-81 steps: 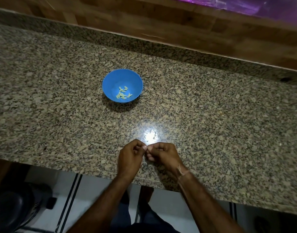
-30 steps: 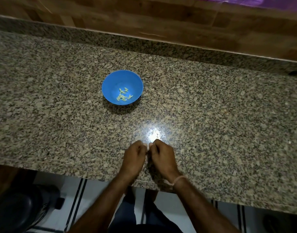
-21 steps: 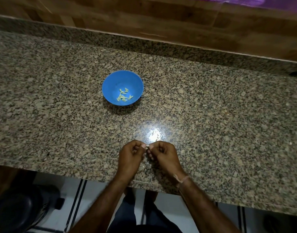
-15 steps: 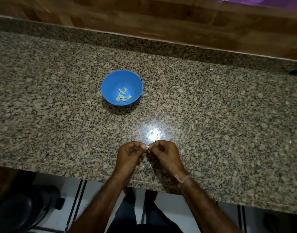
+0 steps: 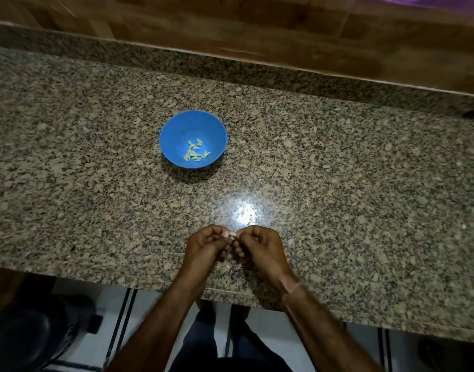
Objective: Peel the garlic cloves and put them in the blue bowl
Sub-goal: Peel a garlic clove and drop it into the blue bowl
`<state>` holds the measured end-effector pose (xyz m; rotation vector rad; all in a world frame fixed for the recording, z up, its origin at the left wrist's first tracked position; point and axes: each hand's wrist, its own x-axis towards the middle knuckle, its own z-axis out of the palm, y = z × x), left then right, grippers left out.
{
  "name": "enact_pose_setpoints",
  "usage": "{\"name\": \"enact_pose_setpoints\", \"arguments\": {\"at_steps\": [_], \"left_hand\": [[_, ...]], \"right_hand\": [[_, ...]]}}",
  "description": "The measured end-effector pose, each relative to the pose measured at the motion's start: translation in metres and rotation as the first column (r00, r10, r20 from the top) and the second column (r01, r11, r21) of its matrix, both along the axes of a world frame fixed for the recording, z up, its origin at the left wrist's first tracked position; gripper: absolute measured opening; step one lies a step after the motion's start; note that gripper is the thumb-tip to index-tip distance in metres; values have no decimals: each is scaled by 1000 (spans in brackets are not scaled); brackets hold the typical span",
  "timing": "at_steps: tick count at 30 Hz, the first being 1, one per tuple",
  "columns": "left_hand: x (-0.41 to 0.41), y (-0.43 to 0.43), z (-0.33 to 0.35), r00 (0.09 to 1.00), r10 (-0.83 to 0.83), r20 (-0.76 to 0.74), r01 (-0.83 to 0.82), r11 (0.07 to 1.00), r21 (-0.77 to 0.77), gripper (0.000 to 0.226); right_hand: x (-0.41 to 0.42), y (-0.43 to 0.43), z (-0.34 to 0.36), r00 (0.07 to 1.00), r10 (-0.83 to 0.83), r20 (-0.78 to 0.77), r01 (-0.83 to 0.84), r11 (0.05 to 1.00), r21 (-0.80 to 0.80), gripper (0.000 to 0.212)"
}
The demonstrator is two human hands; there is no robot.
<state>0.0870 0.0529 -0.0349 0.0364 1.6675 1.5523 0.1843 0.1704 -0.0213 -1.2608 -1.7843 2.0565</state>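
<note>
Speckled brown granite surface [image 5: 338, 183], dim light, one bright glare spot just beyond the hands.

Left grip [image 5: 206, 247] and right grip [image 5: 260, 248] meet over the near edge of the surface, about midway along it. The fingers of both are curled inward. Between their fingertips sits a small pale garlic clove [image 5: 233, 233], pinched from both sides. Most of it is hidden, so I cannot tell how much skin is left on it.

Round blue plastic bowl [image 5: 176, 124] stands toward the middle of the surface, left of the hands and well apart from them, on the far-edge side. In its bottom lies a small heap of pale yellow-green peeled cloves [image 5: 194, 154]. There are pale flecks on the surface under the hands, possibly shed skin; too small to be sure.

Step in hand, as I read it: stripping the skin off this clove. The task looks part done. No unpeeled stock is in view.

Doing it well:
- One grip steadies the clove by its body. The other catches the loose skin at the tip with a nail and draws it lengthwise.
- Use light pressure; a clove this small could slip out or bruise.
- Roll it to check the hidden side before carrying.
- Work low and inboard of the near edge, so a dropped clove lands on the surface and not the floor.
- Release low inside the bowl's rim.
</note>
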Motion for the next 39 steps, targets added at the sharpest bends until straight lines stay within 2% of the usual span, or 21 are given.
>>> {"name": "enact_pose_setpoints", "arguments": {"at_steps": [2,3,5,7,8,9,11,13,15,17,19,20,22,24,27,29,30,32,33,36,39], "left_hand": [[0,0,1,999,-40,-2,40,999,-31,18],[0,-1,2,992,-82,-93,77,995,-61,22],[1,-1,7,907,-217,-361,160,971,-180,24],[3,2,10,811,-295,-505,177,947,-269,23],[3,3,8,805,-300,-512,170,943,-284,24],[4,4,4,824,-292,-486,161,942,-293,24],[4,6,-3,913,-231,-335,143,953,-267,26],[6,7,-4,950,-170,-261,106,965,-241,29],[7,7,2,890,-197,-412,93,961,-260,32],[6,7,7,823,-246,-512,111,954,-280,34],[3,7,3,849,-232,-475,116,959,-260,36],[1,6,0,885,-209,-416,115,964,-239,38],[-2,4,-4,930,-179,-321,114,971,-210,39],[-3,3,-3,912,-203,-356,132,968,-213,40],[-4,3,3,809,-278,-517,157,951,-266,35],[-6,5,4,835,-255,-488,146,957,-249,35],[-6,6,3,885,-215,-413,128,965,-228,36],[-7,7,-3,969,-122,-214,82,979,-189,38],[-6,7,-5,986,-90,-143,63,982,-180,39],[-5,7,-8,979,-108,-173,67,972,-224,37],[-7,8,-6,968,-118,-219,62,967,-249,39]], "right_hand": [[3,0,-3,996,86,16,-87,965,246,15],[2,0,-4,995,92,38,-99,959,266,16],[0,-1,-6,997,53,54,-59,992,113,20],[-2,-4,-4,999,14,50,-12,999,-39,22],[-2,-4,-4,999,21,42,-21,1000,6,22],[-1,-3,-5,998,59,32,-63,989,138,21],[-1,-3,-5,986,158,59,-168,891,422,18],[-3,-4,-5,979,185,82,-201,837,509,19],[-5,-6,-6,984,159,84,-180,863,472,19],[-6,-5,-8,992,110,60,-123,941,314,19],[-7,-4,-8,995,86,51,-94,979,183,21],[-8,-5,-8,994,97,49,-105,976,193,20],[-9,-6,-9,991,121,56,-132,941,312,19],[-10,-7,-7,988,131,76,-149,934,325,21],[-15,-7,-5,995,55,88,-57,998,16,30],[-17,-7,-2,996,4,84,10,986,-169,27],[-17,-6,-2,998,-3,61,12,990,-140,24],[-16,-6,-5,997,66,29,-70,979,191,21],[-14,-6,-8,992,111,56,-124,925,358,18],[-16,-4,-16,979,163,120,-202,821,533,16],[-13,-2,-24,975,163,154,-222,787,575,15]]}}
